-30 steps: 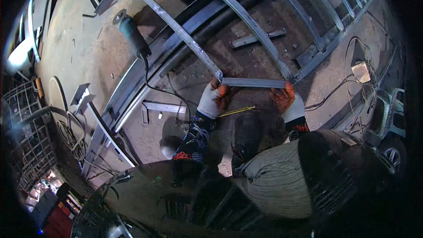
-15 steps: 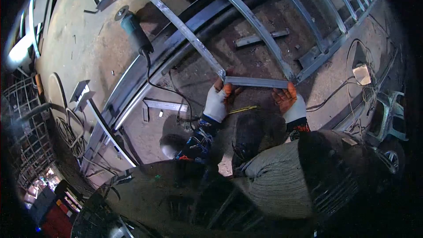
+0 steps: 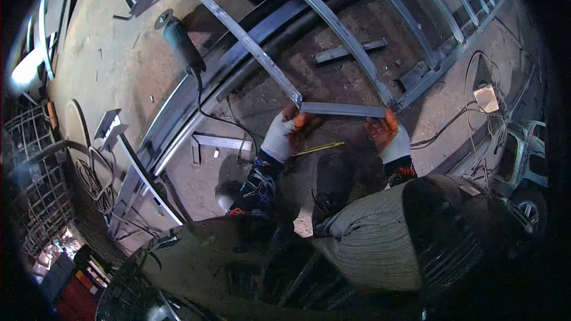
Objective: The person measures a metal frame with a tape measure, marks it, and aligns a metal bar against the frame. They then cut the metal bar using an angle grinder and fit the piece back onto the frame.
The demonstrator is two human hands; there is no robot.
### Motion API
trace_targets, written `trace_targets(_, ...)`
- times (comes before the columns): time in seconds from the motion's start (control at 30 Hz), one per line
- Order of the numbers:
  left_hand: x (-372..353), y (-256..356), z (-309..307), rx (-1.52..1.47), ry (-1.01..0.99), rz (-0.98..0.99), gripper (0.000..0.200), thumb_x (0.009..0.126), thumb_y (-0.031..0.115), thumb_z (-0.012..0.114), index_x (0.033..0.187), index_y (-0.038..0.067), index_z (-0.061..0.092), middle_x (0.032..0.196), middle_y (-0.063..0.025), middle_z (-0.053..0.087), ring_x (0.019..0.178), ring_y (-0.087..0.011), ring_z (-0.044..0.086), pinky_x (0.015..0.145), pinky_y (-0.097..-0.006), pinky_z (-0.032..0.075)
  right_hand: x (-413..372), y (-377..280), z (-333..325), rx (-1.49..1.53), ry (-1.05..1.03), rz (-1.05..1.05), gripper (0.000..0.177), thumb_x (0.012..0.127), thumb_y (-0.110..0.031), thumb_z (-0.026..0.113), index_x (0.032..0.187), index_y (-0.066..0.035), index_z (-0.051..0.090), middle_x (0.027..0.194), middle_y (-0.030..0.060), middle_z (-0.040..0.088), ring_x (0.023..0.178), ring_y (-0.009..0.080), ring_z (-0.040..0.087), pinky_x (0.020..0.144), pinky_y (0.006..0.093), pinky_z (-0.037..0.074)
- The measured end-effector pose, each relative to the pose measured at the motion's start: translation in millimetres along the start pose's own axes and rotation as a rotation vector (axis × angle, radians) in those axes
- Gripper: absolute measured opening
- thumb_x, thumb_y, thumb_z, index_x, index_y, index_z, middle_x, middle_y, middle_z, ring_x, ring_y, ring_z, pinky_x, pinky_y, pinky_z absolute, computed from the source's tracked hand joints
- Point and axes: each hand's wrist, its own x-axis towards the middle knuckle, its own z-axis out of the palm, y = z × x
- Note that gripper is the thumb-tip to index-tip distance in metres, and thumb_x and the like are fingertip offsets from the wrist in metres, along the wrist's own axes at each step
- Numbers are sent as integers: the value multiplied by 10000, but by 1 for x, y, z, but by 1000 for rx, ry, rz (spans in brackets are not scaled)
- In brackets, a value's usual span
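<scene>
A short metal bar (image 3: 344,109) lies across the near end of a ladder-like metal frame (image 3: 351,41), between two of its long bars. My left hand (image 3: 281,134), in a white glove with orange-brown fingers, grips the bar's left end, where it meets a long bar's tip. At the right end my right hand (image 3: 389,137), gloved the same way, has its fingers closed on the bar beside the frame's corner. A yellow folding rule or strip (image 3: 319,148) shows below the bar, between the hands.
An angle grinder (image 3: 181,44) rests at the upper left, its black cable running down toward my left hand. A loose metal piece (image 3: 350,51) lies inside the frame. An angled piece (image 3: 223,142) is on the floor at left. Coiled wires (image 3: 489,125) and a vehicle-like body (image 3: 526,154) are at right.
My left hand and forearm have shifted slightly left and down. The view has moved a little, and both hands remain at the bar's ends.
</scene>
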Motion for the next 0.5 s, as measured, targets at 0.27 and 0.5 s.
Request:
trace_targets(0.27, 7, -33, 8, -154, 79, 77, 583, 932, 172, 742, 1447, 79, 485, 1358, -93, 596, 1324, -307, 547, 1125, -521, 458, 2, 5, -2, 76, 71, 33, 267, 989, -265, 689, 1136, -53, 621, 1071, 102, 673, 967, 299, 695, 849, 490, 597)
trace_targets(0.5, 5, -29, 16, -195, 96, 73, 552, 947, 107, 704, 1451, 67, 481, 1321, -86, 604, 1288, -313, 569, 1114, -518, 477, 4, 13, -17, 152, -198, 35, 308, 984, -248, 689, 1225, -65, 634, 1157, 97, 689, 1052, 312, 675, 885, 517, 582)
